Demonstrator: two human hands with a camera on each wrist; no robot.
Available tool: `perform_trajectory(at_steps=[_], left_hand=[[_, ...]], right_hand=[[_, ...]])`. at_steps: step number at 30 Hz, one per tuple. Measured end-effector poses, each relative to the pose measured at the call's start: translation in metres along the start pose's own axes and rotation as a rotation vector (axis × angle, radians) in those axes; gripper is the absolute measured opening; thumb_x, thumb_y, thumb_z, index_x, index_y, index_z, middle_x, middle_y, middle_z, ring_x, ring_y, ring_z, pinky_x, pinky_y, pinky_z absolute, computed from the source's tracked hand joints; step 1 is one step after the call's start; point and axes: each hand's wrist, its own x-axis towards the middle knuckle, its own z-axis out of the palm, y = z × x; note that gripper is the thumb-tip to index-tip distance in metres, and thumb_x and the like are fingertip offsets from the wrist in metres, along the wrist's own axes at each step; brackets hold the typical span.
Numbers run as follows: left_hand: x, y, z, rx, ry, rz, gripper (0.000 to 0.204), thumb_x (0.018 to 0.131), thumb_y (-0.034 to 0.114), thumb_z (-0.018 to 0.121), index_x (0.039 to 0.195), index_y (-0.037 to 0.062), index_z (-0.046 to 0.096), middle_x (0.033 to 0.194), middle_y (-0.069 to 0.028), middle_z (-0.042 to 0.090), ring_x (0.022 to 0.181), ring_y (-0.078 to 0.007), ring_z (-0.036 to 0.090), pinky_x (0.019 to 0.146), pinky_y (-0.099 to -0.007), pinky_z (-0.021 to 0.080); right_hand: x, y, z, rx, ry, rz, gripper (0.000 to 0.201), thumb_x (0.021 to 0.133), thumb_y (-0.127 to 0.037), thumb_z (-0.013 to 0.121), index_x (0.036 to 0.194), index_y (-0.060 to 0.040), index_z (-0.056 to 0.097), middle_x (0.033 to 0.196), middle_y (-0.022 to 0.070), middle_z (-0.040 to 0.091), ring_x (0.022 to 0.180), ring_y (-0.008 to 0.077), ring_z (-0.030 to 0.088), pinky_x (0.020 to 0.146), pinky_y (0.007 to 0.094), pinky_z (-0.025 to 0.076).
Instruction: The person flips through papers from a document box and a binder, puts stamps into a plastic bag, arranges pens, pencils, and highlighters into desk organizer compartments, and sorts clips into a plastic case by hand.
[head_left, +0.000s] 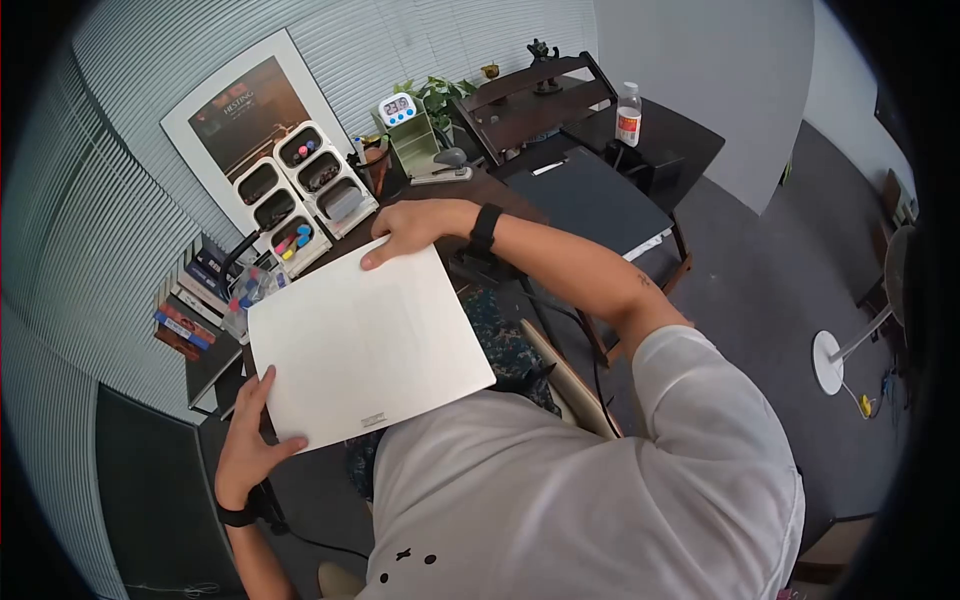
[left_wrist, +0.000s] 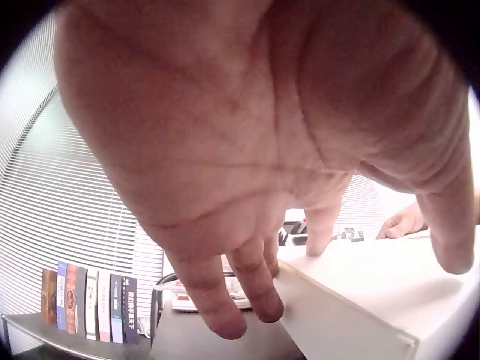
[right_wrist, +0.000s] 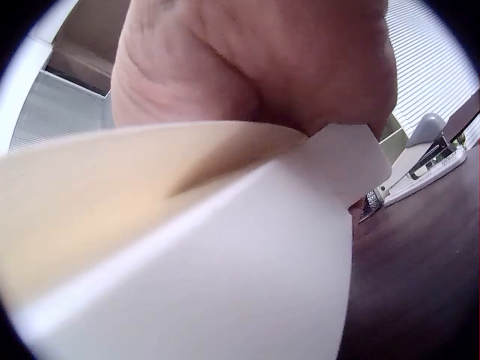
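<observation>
White flat case in both hands, dark desk, blinds, grey floor

Behind the dark counter, pale slatted blinds are hung. A plain pale wall is set beyond the counter's right end, and the grey floor beside it is occupied by a round-based white stand.

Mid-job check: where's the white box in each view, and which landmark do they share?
Head: white box left of centre, between left hand and right hand.
Left wrist: white box, lower right.
Right wrist: white box, lower left, filling much of the picture.
Shared landmark: the blinds.
</observation>
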Motion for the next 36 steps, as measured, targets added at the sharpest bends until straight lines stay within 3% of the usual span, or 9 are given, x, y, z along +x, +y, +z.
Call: perform_trajectory(at_steps=[3,6,11,15,18,20,27,34,36], left_hand=[[0.003,0.001,0.003,0.153,-0.026,0.007,0.127,0.06,0.02,0.101,0.167,0.0063,0.033,0.173,-0.0272,0.023,0.156,-0.0424,0.036,0.123,-0.0452,0.04],[0.007,-0.01,0.008,0.224,-0.018,0.013,0.122,0.063,0.023,0.1,0.164,-0.0002,0.036,0.174,-0.0298,0.02,0.158,-0.0424,0.033,0.124,-0.0449,0.038],[0.013,-0.026,0.016,0.2,0.043,0.081,0.114,0.067,0.024,0.098,0.161,-0.0036,0.04,0.173,-0.0288,0.024,0.158,-0.0416,0.034,0.126,-0.0426,0.034],[0.009,-0.029,0.014,0.203,0.047,0.059,0.114,0.073,0.038,0.096,0.161,-0.0043,0.038,0.174,-0.0285,0.023,0.16,-0.0419,0.028,0.128,-0.0435,0.029],[0.008,-0.029,0.016,0.164,0.061,0.044,0.113,0.072,0.038,0.096,0.162,-0.0009,0.039,0.173,-0.0268,0.024,0.159,-0.0415,0.03,0.128,-0.0444,0.03],[0.013,-0.025,0.014,0.119,0.069,0.046,0.113,0.072,0.037,0.096,0.162,0.0017,0.039,0.173,-0.0256,0.025,0.159,-0.0411,0.031,0.128,-0.0452,0.031],[0.011,-0.008,0.007,0.112,0.168,0.12,0.099,0.068,0.018,0.095,0.157,0.0162,0.053,0.17,-0.0167,0.034,0.153,-0.0381,0.04,0.125,-0.0464,0.037],[0.007,-0.01,0.005,0.163,0.118,0.15,0.084,0.072,0.014,0.089,0.151,0.0143,0.061,0.167,-0.0165,0.043,0.15,-0.0385,0.044,0.122,-0.0457,0.04],[0.006,-0.007,0.011,0.272,0.199,0.235,0.066,0.078,0.016,0.084,0.142,0.0093,0.067,0.155,-0.0192,0.058,0.137,-0.0385,0.058,0.112,-0.0443,0.05]], right_hand=[[0.004,-0.001,0.002,-0.083,0.049,0.022,0.079,0.087,-0.074,0.072,0.098,0.0036,0.074,0.087,0.0192,0.074,0.085,0.0312,0.074,0.075,0.0431,0.056],[-0.003,0.001,0.011,-0.119,0.209,-0.014,0.065,0.089,-0.064,0.076,0.095,0.001,0.074,0.089,0.0177,0.074,0.086,0.03,0.073,0.075,0.0416,0.056],[-0.028,0.012,0.006,0.149,0.304,-0.286,0.019,0.096,-0.011,0.069,0.114,-0.0037,0.07,0.101,0.0032,0.07,0.089,0.0132,0.065,0.077,0.0329,0.055],[-0.103,-0.012,-0.008,-0.058,0.146,-0.287,0.046,0.089,-0.009,0.072,0.134,-0.0088,0.065,0.134,0.0135,0.065,0.132,0.0316,0.058,0.116,0.0446,0.043],[-0.141,-0.026,-0.004,0.114,-0.162,-0.177,0.107,0.075,-0.039,0.095,0.166,-0.0199,0.041,0.176,0.0258,0.016,0.163,0.043,0.018,0.13,0.0504,0.025],[-0.149,-0.042,0.001,0.094,-0.167,-0.148,0.119,0.066,-0.043,0.098,0.167,-0.0213,0.039,0.177,0.0265,0.013,0.163,0.0446,0.016,0.13,0.0518,0.023],[-0.147,-0.072,-0.002,-0.149,-0.222,-0.162,0.119,0.064,-0.035,0.098,0.167,-0.0209,0.039,0.176,0.0276,0.016,0.161,0.0463,0.021,0.129,0.0514,0.028],[-0.142,-0.063,0.0,-0.021,-0.02,-0.144,0.094,0.073,-0.018,0.089,0.158,-0.0154,0.051,0.169,0.0277,0.036,0.156,0.0455,0.036,0.127,0.0472,0.032],[-0.143,-0.073,-0.001,-0.078,-0.065,-0.132,0.097,0.071,-0.021,0.091,0.159,-0.0158,0.05,0.169,0.0289,0.034,0.156,0.0469,0.034,0.127,0.0488,0.032]])
